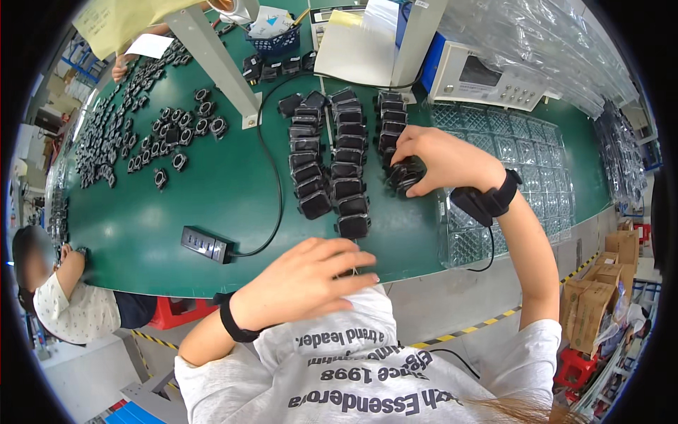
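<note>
My right hand (448, 164) is closed, thumb and fingers around black watch-like devices (404, 177) at the near end of a short row (392, 116). How many it grips I cannot make out. To the left, two longer rows of square black watch-like devices (347, 150) run toward me, most of them overlapping. My left hand (304, 281) hovers over the table's near edge with its fingers apart and nothing visible in them. The nearest device to it is the dark one (352, 226) ending the middle row.
A clear plastic compartment tray (508, 155) lies to the right, below a white bench instrument (487, 76). A black USB hub (205, 244) with a cable sits left of the rows. Many round watch cases (173, 134) are spread at the left. Metal posts (219, 67) rise from the green table (141, 233). Other people sit left.
</note>
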`<action>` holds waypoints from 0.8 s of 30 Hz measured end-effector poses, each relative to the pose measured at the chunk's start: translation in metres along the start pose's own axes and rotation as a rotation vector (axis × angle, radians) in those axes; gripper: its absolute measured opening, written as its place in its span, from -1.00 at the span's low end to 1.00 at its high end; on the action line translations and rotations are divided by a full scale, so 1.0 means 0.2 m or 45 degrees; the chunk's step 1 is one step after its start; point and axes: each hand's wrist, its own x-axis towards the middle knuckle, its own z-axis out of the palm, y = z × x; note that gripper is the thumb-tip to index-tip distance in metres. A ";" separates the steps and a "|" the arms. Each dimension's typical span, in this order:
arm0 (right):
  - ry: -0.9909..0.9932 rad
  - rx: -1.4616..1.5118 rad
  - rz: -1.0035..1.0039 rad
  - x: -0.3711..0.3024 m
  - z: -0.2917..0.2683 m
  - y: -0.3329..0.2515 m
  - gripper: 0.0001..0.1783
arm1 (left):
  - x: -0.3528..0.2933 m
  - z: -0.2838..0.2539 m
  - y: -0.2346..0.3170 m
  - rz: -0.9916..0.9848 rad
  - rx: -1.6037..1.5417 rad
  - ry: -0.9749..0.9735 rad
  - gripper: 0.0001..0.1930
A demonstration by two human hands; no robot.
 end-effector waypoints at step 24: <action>0.841 -0.763 -0.062 -0.33 -0.28 -0.34 -0.32 | 0.36 0.14 -0.18 -0.211 0.412 0.173 -0.82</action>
